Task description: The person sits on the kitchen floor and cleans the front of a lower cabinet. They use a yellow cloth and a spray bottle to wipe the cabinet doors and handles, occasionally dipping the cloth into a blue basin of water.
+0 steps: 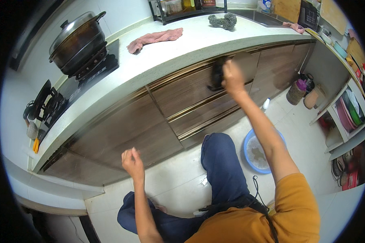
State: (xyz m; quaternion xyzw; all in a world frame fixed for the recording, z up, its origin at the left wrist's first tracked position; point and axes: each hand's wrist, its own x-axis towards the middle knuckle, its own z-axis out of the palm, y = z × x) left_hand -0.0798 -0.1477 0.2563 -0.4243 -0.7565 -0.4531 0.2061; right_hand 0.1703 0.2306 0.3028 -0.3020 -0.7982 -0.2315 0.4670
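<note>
My right hand [232, 77] reaches out to the wood-grain drawer front [185, 88] under the counter. A black item [218, 74], probably a cloth, is gripped in it against the drawer; motion blur hides its exact form. To the left, my left hand [133, 164] hangs in front of a brown cabinet door [124, 127] with its fingers curled in and nothing visible in it. Below my right forearm, a blue basin [245, 148] of sudsy water stands on the tiled floor, partly hidden by the arm. A white bottle-like item [266, 104] is beside the drawers.
On the white countertop [188, 45] lie a pink rag [155, 39] and grey scouring pads [223, 22]. A lidded pot [79, 45] sits on the gas stove. Jars [296, 91] stand in the far corner, and a shelf unit [337, 118] is on the right. My knees are bent close to the cabinets.
</note>
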